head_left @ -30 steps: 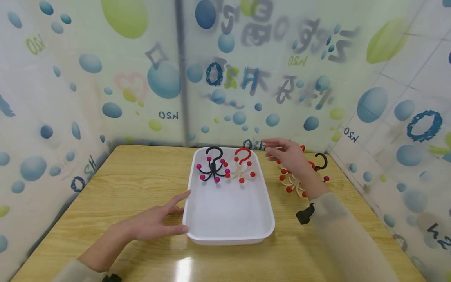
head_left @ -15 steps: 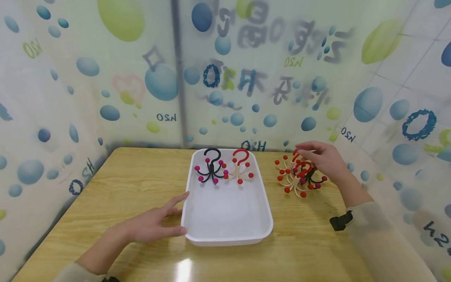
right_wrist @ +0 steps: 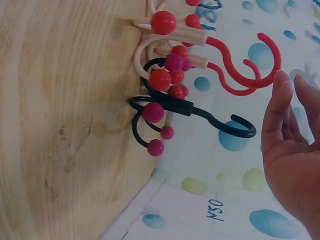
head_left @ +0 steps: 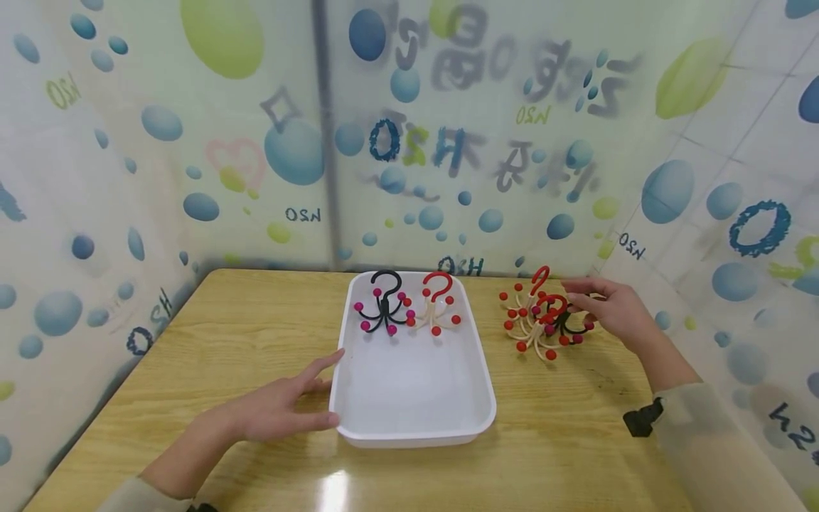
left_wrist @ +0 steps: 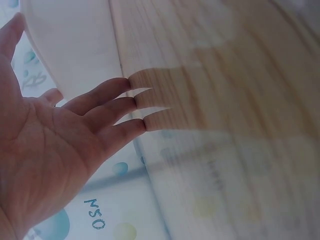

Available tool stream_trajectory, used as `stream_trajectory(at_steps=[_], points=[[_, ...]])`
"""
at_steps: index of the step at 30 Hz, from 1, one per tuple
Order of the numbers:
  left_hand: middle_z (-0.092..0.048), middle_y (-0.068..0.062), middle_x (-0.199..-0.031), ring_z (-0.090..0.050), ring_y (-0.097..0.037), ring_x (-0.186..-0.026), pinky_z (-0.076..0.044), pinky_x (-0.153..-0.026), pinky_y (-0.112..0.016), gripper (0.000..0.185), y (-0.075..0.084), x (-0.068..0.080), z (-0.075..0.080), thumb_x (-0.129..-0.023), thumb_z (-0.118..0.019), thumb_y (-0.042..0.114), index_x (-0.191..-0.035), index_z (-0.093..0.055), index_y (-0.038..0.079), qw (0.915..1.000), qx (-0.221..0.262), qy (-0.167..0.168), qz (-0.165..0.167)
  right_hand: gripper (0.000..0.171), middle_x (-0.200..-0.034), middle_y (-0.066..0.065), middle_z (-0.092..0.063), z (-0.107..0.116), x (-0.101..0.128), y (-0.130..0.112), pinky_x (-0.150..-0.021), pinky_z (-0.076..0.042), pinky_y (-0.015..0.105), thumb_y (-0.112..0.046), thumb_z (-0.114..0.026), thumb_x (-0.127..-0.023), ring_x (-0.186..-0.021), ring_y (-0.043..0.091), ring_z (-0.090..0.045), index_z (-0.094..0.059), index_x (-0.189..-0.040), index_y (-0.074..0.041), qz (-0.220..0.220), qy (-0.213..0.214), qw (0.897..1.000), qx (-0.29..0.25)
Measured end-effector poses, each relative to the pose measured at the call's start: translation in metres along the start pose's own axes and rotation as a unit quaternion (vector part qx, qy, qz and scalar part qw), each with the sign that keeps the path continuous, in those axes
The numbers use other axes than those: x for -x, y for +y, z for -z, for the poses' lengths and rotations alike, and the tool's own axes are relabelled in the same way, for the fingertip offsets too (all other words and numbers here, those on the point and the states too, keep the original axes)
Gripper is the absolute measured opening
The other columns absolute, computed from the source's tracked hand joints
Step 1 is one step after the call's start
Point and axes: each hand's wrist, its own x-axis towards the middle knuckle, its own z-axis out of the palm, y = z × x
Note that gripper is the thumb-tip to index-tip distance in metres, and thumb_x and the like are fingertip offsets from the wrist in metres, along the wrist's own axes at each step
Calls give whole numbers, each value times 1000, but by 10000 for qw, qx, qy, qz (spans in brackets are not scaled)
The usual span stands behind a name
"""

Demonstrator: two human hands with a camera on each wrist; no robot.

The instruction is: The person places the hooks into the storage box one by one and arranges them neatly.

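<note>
My left hand (head_left: 281, 405) lies at the left side of a white plastic tray (head_left: 412, 387), thumb and forefinger tips on its rim and fingers spread. My right hand (head_left: 616, 311) is over the right edge of a cluster of octopus-shaped hooks, thumb and fingers loosely bent. In the right wrist view, nothing is between its fingers; the fingertips come right up to a red hook top (right_wrist: 277, 62). The cluster holds two cream octopus hooks with red tops and red balls, plus a black octopus hook (right_wrist: 177, 105) with magenta balls, partly hidden behind them in the head view.
Inside the tray's far end lie a black octopus hook (head_left: 384, 307) with magenta balls and a cream octopus hook (head_left: 431, 311) with a red top. Everything stands on a wooden table (head_left: 256, 313), enclosed by bubble-patterned walls (head_left: 256, 235) at the back and sides.
My right hand has gone from beside the tray's far right corner, rightward across the cluster, to its right side, dropping slightly lately. My left hand stays at the tray rim.
</note>
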Motion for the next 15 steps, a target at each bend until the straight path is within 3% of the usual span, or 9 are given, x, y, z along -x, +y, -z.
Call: stream_trajectory(at_steps=[15], points=[[-59,-15,-163,-47,-51,-155,-35,-122,-79,98,0,1,-1,-102,-72,60,-177,-13,38,10000,-36,73,-53,53,-154,28,-58,-14,-5,21,-85,-65,24,-26,-59,-116,-99,0,-76,-50,-162,-1,-96,-215,9991,-357]])
